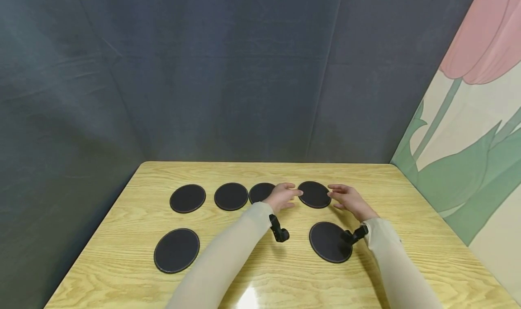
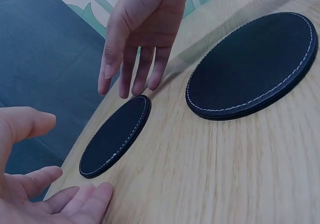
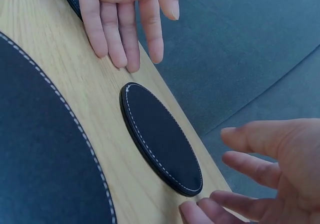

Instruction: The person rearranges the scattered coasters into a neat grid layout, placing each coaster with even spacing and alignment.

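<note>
A round black coaster [image 1: 314, 194] with pale stitching round its rim lies flat between the two hands. To its left is my left hand [image 1: 281, 197], fingers extended and holding nothing. My right hand [image 1: 351, 201] stands at its right side, also with nothing in it. Both sets of fingertips are close to the coaster's edge in the left wrist view [image 2: 115, 136]; whether they touch it I cannot tell. A larger black disc [image 1: 327, 241] lies nearer, partly behind the right wrist's camera. Behind the left hand, another coaster [image 1: 260, 192] is partly hidden.
Two more coasters, one [image 1: 231, 196] and another [image 1: 187, 198], lie along the back left of the wooden table [image 1: 134, 227]. A larger disc [image 1: 177, 250] sits at the front left. A dark curtain [image 1: 244, 73] hangs behind; a flower-painted wall [image 1: 480, 164] borders the right.
</note>
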`<action>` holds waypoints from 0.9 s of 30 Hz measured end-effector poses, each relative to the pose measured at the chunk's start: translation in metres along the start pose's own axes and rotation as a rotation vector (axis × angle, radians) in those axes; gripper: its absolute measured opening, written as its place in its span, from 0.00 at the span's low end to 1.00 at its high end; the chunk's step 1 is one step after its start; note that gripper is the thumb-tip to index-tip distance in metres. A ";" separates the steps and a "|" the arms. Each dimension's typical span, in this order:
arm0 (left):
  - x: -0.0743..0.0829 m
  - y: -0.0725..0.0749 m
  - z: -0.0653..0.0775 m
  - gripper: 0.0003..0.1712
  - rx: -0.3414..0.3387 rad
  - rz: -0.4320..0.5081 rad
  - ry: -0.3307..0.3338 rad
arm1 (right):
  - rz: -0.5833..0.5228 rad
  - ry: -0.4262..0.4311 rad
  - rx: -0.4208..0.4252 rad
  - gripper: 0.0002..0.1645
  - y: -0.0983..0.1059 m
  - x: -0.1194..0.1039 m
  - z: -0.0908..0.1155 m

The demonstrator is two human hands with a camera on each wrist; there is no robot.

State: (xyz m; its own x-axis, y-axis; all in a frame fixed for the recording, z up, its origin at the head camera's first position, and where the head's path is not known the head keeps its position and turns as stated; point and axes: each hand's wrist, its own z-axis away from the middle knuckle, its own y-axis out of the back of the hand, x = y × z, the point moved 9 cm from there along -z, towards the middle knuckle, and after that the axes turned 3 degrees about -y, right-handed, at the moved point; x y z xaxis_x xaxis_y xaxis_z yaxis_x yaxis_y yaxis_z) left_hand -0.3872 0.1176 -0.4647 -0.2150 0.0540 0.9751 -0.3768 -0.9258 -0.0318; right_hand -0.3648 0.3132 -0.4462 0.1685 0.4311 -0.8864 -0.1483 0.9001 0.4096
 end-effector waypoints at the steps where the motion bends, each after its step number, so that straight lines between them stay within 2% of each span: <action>1: -0.001 -0.001 -0.001 0.35 -0.005 0.010 0.002 | -0.001 -0.002 -0.001 0.32 0.000 0.000 -0.001; 8: -0.003 -0.008 -0.002 0.37 -0.046 0.056 0.003 | 0.010 -0.011 -0.009 0.32 -0.001 0.002 -0.005; 16: -0.005 -0.013 -0.005 0.40 -0.056 0.069 0.007 | 0.029 -0.018 -0.007 0.31 -0.003 0.003 -0.008; 22: -0.004 -0.016 -0.006 0.40 -0.054 0.100 0.002 | 0.009 -0.044 -0.003 0.31 -0.005 0.004 -0.010; 27: -0.002 -0.015 -0.004 0.40 -0.025 0.096 -0.018 | -0.016 -0.035 0.001 0.32 -0.006 0.000 -0.010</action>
State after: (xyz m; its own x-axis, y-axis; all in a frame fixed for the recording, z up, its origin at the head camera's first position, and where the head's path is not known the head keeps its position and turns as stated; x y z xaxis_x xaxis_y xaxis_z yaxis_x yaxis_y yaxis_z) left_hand -0.3854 0.1328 -0.4667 -0.2351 -0.0410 0.9711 -0.3781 -0.9166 -0.1302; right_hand -0.3740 0.3070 -0.4511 0.2048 0.4190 -0.8846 -0.1445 0.9068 0.3961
